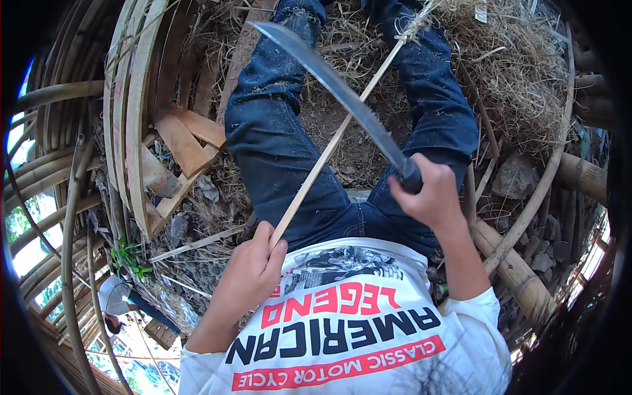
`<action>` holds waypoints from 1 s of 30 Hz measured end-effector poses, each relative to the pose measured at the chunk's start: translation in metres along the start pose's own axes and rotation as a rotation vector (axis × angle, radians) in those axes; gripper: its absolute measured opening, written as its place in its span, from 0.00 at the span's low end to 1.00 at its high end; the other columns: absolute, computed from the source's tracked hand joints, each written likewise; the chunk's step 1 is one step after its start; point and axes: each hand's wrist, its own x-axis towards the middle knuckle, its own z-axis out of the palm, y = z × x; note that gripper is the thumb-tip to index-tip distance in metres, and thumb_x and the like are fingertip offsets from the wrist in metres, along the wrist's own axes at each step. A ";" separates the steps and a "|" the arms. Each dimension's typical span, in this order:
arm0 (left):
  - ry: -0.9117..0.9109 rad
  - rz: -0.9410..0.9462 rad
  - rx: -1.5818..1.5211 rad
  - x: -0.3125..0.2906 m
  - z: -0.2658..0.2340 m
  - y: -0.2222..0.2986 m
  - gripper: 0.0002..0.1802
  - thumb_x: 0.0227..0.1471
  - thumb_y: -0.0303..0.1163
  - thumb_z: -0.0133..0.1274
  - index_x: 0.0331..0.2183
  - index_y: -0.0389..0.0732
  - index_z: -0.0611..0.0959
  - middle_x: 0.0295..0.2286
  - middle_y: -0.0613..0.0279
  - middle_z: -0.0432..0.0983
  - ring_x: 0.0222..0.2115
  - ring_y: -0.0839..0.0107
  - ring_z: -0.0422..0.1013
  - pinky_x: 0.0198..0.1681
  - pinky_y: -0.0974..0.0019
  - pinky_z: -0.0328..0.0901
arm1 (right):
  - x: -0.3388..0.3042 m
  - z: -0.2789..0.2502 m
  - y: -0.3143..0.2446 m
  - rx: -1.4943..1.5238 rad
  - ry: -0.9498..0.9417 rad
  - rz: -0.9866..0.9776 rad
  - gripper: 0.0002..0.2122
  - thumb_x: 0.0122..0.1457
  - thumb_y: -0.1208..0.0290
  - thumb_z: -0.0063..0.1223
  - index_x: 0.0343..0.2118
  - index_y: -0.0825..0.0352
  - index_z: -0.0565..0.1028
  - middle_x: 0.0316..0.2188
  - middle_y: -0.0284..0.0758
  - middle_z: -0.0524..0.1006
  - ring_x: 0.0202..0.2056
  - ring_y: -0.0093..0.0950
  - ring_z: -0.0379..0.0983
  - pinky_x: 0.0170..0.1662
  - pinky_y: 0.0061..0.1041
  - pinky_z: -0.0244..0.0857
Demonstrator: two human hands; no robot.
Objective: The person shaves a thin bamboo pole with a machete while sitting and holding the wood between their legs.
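Note:
My left hand is closed round the near end of a thin bamboo strip. The strip slants away to the upper right between my legs, with curled shavings at its far end. In my right hand is the black handle of a machete, its long curved blade pointing to the far left. The blade passes over the middle of the strip; whether the two touch I cannot tell. Near its tip the blade is slightly blurred.
My legs in dark jeans lie on either side of the strip. Pale wooden slats and cut wood pieces are at the left. A heap of shavings, a stone and a bamboo pole lie right. Another person is at the lower left.

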 end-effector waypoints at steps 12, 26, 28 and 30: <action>0.181 0.169 0.181 0.016 0.029 -0.001 0.13 0.53 0.32 0.52 0.34 0.31 0.71 0.20 0.39 0.73 0.22 0.40 0.72 0.26 0.45 0.66 | -0.055 0.034 -0.056 0.212 -0.241 -0.117 0.15 0.41 0.62 0.68 0.21 0.64 0.71 0.17 0.38 0.76 0.19 0.38 0.75 0.24 0.33 0.68; 0.220 0.187 0.219 0.005 0.036 -0.007 0.09 0.57 0.28 0.49 0.33 0.35 0.67 0.18 0.40 0.71 0.22 0.39 0.70 0.24 0.45 0.62 | -0.027 0.003 0.002 -0.312 -0.069 0.203 0.10 0.42 0.66 0.62 0.23 0.65 0.73 0.20 0.43 0.78 0.26 0.44 0.77 0.32 0.40 0.70; 0.210 0.191 0.192 0.007 0.038 0.000 0.10 0.58 0.30 0.50 0.31 0.36 0.67 0.17 0.41 0.70 0.20 0.40 0.70 0.22 0.46 0.61 | -0.020 -0.008 -0.001 -0.250 -0.091 0.272 0.10 0.43 0.65 0.62 0.24 0.65 0.74 0.20 0.46 0.77 0.27 0.47 0.77 0.34 0.42 0.70; 0.231 0.205 0.196 0.010 0.037 0.005 0.10 0.58 0.30 0.50 0.31 0.36 0.67 0.17 0.41 0.70 0.20 0.40 0.70 0.22 0.46 0.62 | -0.025 -0.003 -0.018 -0.204 -0.104 0.225 0.09 0.43 0.68 0.61 0.23 0.66 0.74 0.20 0.46 0.76 0.27 0.47 0.76 0.33 0.43 0.69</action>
